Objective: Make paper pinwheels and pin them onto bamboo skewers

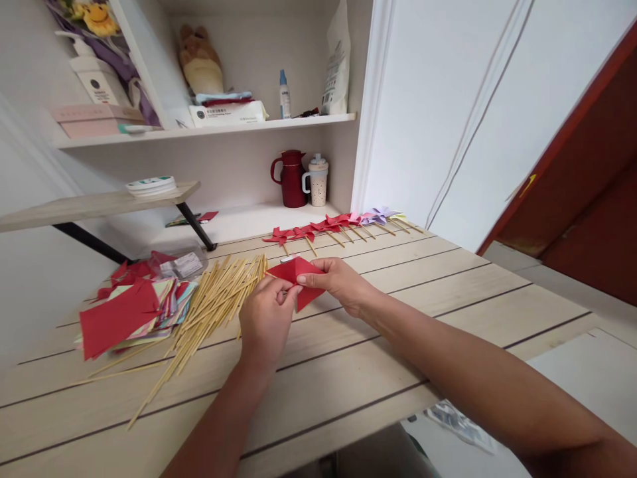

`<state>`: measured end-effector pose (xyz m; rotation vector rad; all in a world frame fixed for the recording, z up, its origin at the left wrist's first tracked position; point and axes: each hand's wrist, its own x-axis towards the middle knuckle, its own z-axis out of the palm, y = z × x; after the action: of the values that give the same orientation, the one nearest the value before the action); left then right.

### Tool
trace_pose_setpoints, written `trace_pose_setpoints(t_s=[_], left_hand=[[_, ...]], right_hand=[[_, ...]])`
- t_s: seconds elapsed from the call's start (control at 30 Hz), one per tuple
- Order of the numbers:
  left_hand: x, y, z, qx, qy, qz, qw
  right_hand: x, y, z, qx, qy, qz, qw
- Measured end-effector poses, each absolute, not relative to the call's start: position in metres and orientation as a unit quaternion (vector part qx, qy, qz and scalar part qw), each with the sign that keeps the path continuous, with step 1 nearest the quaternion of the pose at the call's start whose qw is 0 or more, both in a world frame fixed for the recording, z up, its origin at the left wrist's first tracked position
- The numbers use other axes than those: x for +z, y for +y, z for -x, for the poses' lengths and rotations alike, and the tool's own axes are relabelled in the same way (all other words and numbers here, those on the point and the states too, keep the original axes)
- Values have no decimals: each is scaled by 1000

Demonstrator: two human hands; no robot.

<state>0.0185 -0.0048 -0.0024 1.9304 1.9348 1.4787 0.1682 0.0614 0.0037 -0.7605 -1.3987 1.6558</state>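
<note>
I see the red paper (298,282) just above the table's (448,292) middle, pinched by both hands: left hand (266,318) at its lower edge, right hand (338,282) on top. Sticks (213,305) lie left; pinwheels (338,226) line the far edge. Shelf labels are unreadable.

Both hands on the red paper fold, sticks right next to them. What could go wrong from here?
1. The red paper piece is pinched in mid-air by the left hand and right hand; a slip could spoil or tear the fold.
2. The loose pile of wooden sticks lies just beside the left wrist; a nudge could scatter or roll them.
3. The stack of paper squares is already fanned out and could slide further.
</note>
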Motion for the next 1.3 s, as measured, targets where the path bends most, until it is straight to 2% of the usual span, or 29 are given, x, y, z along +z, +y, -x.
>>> trace_pose_setpoints(t_s=[0.17, 0.33, 0.47, 0.6, 0.7, 0.93, 1.3], left_hand=[[-3, -5, -19, 519, 598, -610, 19], [-1, -2, -15, 651, 555, -513, 73], [-2, 2, -12, 715, 529, -403, 213], [-4, 3, -15, 670, 497, -384, 395], [-3, 0, -22, 656, 462, -390, 452], [1, -3, -27, 659, 433, -364, 496], [2, -4, -24, 649, 471, -359, 478]], right_hand=[[5, 59, -167, 658, -540, 317, 418], [3, 59, -162, 692, -468, 285, 471], [2, 58, -159, 707, -421, 267, 502], [3, 56, -158, 702, -416, 249, 521], [1, 55, -157, 701, -424, 238, 522], [-5, 53, -152, 714, -431, 240, 498], [-4, 51, -152, 734, -406, 245, 486]])
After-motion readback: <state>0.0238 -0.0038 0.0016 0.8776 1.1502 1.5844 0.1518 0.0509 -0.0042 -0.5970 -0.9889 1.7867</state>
